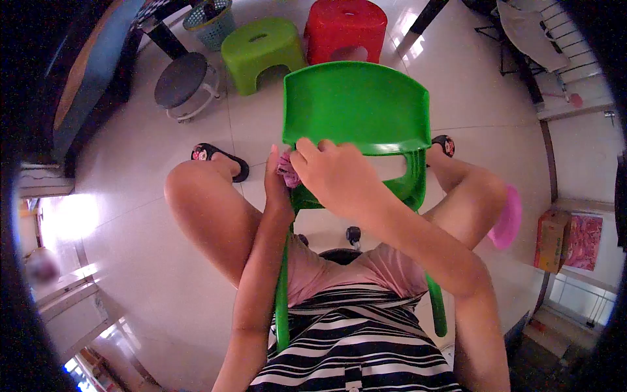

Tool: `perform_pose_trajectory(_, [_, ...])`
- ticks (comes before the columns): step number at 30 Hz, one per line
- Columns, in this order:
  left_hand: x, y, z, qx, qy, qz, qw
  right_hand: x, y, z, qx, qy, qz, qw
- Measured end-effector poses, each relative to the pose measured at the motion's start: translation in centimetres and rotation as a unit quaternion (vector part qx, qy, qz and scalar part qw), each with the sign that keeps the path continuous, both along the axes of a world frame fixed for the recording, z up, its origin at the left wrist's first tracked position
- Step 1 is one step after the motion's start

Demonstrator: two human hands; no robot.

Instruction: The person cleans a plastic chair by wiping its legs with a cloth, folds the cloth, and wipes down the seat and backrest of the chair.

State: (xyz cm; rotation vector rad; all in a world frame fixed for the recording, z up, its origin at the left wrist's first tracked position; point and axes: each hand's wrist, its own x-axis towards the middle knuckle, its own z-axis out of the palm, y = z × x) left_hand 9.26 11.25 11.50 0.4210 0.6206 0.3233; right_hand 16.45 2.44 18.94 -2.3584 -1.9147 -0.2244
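Observation:
A green plastic chair (356, 104) stands between my knees, its broad panel facing up and away from me. At the panel's near left corner, my left hand (277, 186) is closed around a crumpled pink cloth with dark marks (287, 171). My right hand (330, 173) reaches across the chair from the right. Its fingers are bent and pressed against the top of the same cloth. Part of the cloth is hidden between the two hands.
Beyond the chair stand a light green stool (264, 49), a red stool (346, 26), a round grey stool (181, 80) and a teal basket (210, 27). A cardboard box (552, 240) is at the right, near a pink round object (505, 219).

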Motion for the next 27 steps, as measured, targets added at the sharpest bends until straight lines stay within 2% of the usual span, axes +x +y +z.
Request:
perform_pose_trajectory(3, [0.1, 0.2, -0.4, 0.009, -0.011, -0.016, 1.0, -0.5, 0.1, -0.2, -0.011, -0.011, 0.003, 1.0])
perform_pose_trajectory(5, [0.1, 0.6, -2.8, 0.033, -0.01, -0.026, 0.999, -0.9, -0.1, -0.4, -0.002, -0.022, 0.009, 1.0])
perform_pose_trajectory(8, [0.3, 0.1, -0.7, 0.037, -0.016, -0.015, 0.999, -0.9, -0.3, -0.2, -0.021, -0.039, 0.008, 0.999])
perform_pose_trajectory(12, [-0.4, 1.5, -4.1, 0.005, -0.131, -0.099, 0.986, -1.2, -0.4, -0.9, -0.01, -0.057, 0.009, 0.998])
perform_pose_trajectory(14, [-0.2, 1.6, -5.3, -0.04, -0.17, -0.083, 0.981, -1.5, -0.6, -1.0, -0.003, -0.07, 0.01, 0.998])
perform_pose_trajectory(20, [0.2, 1.4, -4.6, -0.01, -0.096, -0.085, 0.992, -2.4, -1.3, -1.2, -0.019, -0.083, 0.006, 0.996])
perform_pose_trajectory(23, [0.2, 1.3, -4.8, 0.024, -0.067, -0.085, 0.994, -2.3, -1.8, -1.0, -0.005, -0.053, 0.029, 0.998])
perform_pose_trajectory(26, [0.4, 0.8, -3.3, 0.152, 0.029, -0.07, 0.985, -2.5, -2.0, -1.5, 0.017, -0.041, 0.024, 0.999])
perform_pose_trajectory(27, [0.3, 0.8, -3.3, 0.167, 0.024, -0.083, 0.982, -2.5, -2.1, -1.4, 0.009, -0.034, 0.025, 0.999])
